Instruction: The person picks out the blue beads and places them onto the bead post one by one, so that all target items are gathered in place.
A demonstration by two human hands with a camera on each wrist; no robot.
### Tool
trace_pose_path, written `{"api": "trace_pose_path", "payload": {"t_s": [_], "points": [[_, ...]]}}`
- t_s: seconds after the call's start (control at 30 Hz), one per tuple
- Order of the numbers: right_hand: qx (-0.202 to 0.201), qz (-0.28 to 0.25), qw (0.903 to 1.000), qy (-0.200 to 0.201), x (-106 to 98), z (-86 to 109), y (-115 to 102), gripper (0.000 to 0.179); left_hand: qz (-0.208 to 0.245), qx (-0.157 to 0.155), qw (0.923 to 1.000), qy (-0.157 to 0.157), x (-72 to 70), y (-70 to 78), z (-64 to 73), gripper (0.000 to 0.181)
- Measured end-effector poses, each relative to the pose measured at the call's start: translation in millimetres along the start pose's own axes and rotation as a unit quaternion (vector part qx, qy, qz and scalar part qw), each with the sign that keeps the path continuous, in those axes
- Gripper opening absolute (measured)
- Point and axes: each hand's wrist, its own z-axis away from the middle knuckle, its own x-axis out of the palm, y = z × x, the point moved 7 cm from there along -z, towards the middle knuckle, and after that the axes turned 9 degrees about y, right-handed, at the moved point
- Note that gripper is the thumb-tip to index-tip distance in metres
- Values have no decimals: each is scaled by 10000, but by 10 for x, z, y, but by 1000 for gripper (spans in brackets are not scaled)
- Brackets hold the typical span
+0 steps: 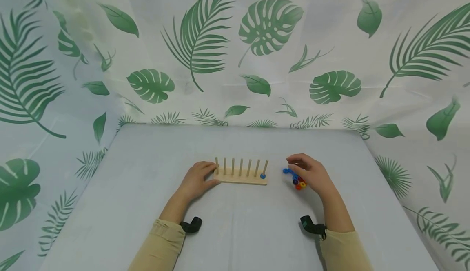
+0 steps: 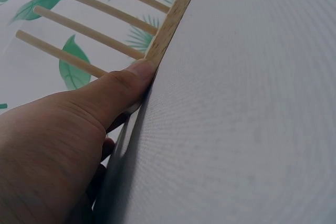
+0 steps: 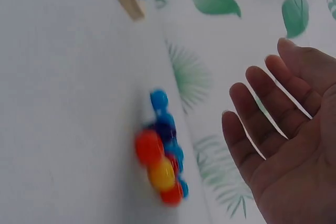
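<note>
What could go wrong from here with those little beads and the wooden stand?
The loose beads look round and lie bunched together, so the right hand, close above them, might nudge one and send others rolling.

The left hand grips just one end of the wooden stand, so a bump at the far end, where a blue bead sits low on the last peg, could swing it round.

Khaki left sleeve (image 1: pixel 158 244), creased cuff (image 1: pixel 169 227), matching right sleeve (image 1: pixel 345 249), black bent left wrist camera (image 1: pixel 192 225), similar right wrist camera (image 1: pixel 311 225)
</note>
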Motion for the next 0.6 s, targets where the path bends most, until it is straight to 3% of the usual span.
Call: {"api": "trace_pose_path", "payload": {"t_s": [0.23,0.43,0.6], "points": [[548,396,9977,95,-301,38,362,43,4,-36,10000,-50,3,-16,3,59],[957,573,9937,71,-361,71,590,45,-22,-62,10000,-63,22,-31,-5,59],[1040,765,9916,-14,-349,98,712,45,-17,-113,9999,-112,45,-45,-13,60]]}}
